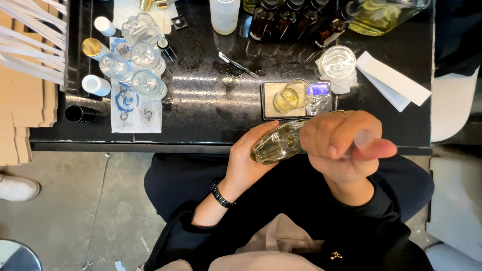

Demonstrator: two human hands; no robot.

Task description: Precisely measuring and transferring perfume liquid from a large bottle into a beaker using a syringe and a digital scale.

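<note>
Two hands meet at one glass bottle [275,144] of yellowish liquid, just off the tabletop [211,108] edge: left hand [248,160] cradles its base, right hand [341,145] closes around its neck, seemingly working the cap; steadiness matters here.

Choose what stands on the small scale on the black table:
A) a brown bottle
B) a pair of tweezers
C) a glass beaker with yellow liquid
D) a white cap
C: the glass beaker with yellow liquid stands on the small scale, just above the bottle that the left hand and right hand hold.
</note>
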